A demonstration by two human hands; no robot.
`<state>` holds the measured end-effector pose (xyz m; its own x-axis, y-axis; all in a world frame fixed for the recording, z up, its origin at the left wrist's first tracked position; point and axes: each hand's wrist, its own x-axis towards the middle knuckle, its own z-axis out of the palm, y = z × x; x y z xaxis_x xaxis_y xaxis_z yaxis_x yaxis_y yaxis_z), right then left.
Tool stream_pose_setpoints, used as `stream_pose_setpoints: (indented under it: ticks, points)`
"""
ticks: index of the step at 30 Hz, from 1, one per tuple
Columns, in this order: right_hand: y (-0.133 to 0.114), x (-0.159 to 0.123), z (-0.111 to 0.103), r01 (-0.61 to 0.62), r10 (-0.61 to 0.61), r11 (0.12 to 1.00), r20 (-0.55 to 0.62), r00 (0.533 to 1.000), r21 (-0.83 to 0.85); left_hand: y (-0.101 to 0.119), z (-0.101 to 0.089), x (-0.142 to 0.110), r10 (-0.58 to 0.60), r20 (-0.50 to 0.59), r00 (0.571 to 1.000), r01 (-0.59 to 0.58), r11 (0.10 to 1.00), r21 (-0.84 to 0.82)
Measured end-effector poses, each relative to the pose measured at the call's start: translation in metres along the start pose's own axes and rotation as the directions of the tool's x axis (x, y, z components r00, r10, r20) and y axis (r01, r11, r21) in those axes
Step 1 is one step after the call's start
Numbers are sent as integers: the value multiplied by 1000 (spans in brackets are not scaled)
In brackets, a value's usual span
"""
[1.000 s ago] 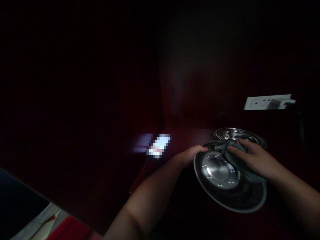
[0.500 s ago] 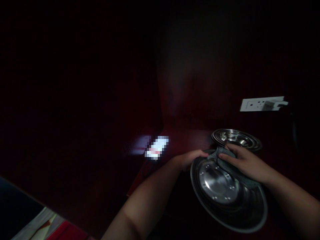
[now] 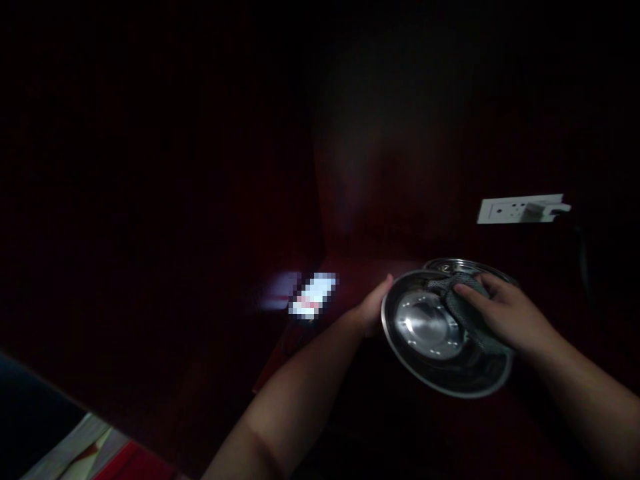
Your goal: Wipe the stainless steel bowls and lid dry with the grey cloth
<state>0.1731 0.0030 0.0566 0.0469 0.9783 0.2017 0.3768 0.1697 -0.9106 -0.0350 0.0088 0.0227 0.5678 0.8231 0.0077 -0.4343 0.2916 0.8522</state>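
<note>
A shiny steel bowl (image 3: pixel 430 323) is held up in the air, its inside turned toward me. My left hand (image 3: pixel 373 308) grips it at the left rim, the thumb out along the edge and the other fingers hidden behind the metal. A grey-green cloth (image 3: pixel 473 317) is bunched in my right hand (image 3: pixel 510 310) and pressed against the right inner wall and rim of the bowl. Partly covered by the bowl and this hand, several steel plates or shallow dishes (image 3: pixel 450 264), seemingly stacked, lie just behind.
A lit phone (image 3: pixel 314 295), its screen blurred out, is left of my left hand. On the dark wall at right sits a white socket plate (image 3: pixel 500 209) with a plugged-in charger (image 3: pixel 540 211). Red and pale fabric (image 3: pixel 130 460) shows at the lower left. The room is very dark.
The bowl has tilted and its lower edge has risen, so it covers more of the dishes behind. My left thumb has come off the upper rim; my right hand and cloth have shifted slightly right.
</note>
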Motion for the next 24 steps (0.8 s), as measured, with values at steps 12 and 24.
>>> stream_pose_setpoints:
  ticks: [12,24]
  points:
    - [-11,-2,8,-204,245,950,-155,957,238,-13,1,0,-128,180,975,155,976,-150]
    - [10,6,7,-36,36,999,-105,994,8,-21,13,-3,-43,165,985,81,970,-229]
